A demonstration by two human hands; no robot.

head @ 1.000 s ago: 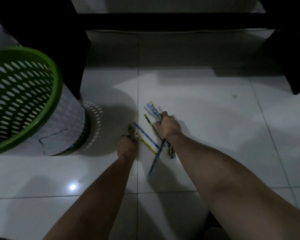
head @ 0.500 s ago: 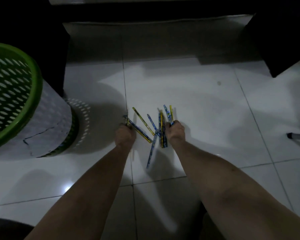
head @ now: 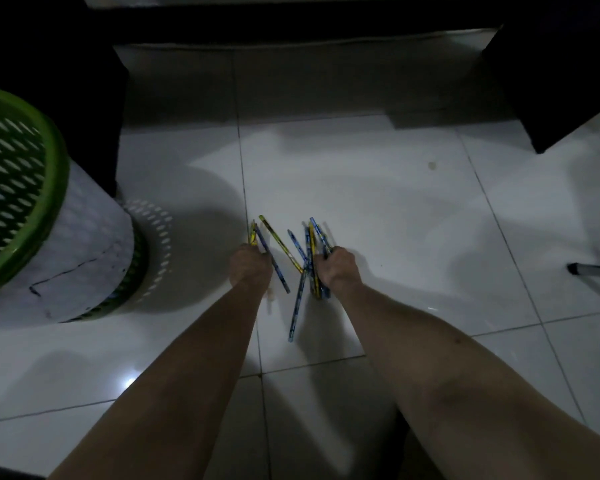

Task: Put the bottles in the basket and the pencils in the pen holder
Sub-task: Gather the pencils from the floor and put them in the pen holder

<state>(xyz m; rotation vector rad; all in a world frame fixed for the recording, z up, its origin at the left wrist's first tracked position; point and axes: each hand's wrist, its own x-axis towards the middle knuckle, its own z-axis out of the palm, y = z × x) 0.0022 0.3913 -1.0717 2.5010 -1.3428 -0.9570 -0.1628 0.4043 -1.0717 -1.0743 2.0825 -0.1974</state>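
Both hands, left hand (head: 250,268) and right hand (head: 338,270), grip pencils (head: 313,251); they should gather the loose pencil (head: 297,306) from the floor (head: 378,209) before lifting.

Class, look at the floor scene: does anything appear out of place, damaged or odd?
Yes. Pencils lie crisscrossed on the tiled floor between the left hand and right hand, and the green basket has white sheeting with a dark crack-like line.

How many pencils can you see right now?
About 8: two in the left hand, roughly four in the right hand, two on the floor between. Overlaps may hide more.
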